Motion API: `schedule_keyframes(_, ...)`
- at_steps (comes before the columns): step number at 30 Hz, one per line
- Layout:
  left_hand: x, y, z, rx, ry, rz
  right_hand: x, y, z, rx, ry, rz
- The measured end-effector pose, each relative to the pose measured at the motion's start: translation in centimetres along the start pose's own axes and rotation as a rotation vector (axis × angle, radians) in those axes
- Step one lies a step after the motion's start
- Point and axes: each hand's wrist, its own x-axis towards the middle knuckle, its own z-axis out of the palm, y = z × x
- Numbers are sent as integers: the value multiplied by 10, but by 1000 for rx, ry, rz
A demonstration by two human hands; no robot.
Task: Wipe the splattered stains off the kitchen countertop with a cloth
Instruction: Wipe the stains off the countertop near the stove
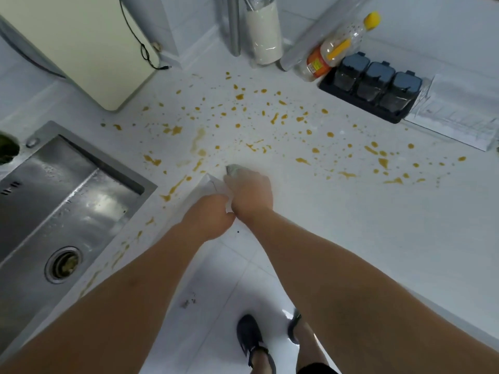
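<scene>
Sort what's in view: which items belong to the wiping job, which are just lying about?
Job: white cloth, right hand, left hand, orange-brown splattered stains, white countertop.
Bystanders: steel sink, black three-jar spice rack, yellow-capped bottle.

Two hands (pixel 208 217), one cloth (pixel 234 168), one sink (pixel 54 190), three dark jars (pixel 378 82), two bottles (pixel 343 44).

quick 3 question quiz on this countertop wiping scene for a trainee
1. True or false: the orange stains are already wiped off the countertop.
2. Which lies left of the hands: A) sink B) black spice rack?
3. Fill in: the right hand and left hand both hold the white ____.

Key: 1 false; 2 A; 3 cloth
</scene>
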Motion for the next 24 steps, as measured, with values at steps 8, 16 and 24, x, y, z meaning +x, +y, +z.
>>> schedule_keyframes(8,16,86,12,94,-19,135,-86,94,7,38,85,148)
schedule_keyframes(16,28,167,36,302,-143,118,-177,201,-2,-28,25,437)
schedule_keyframes(24,31,235,72,350,-267,-46,-251,292,-1,33,71,735)
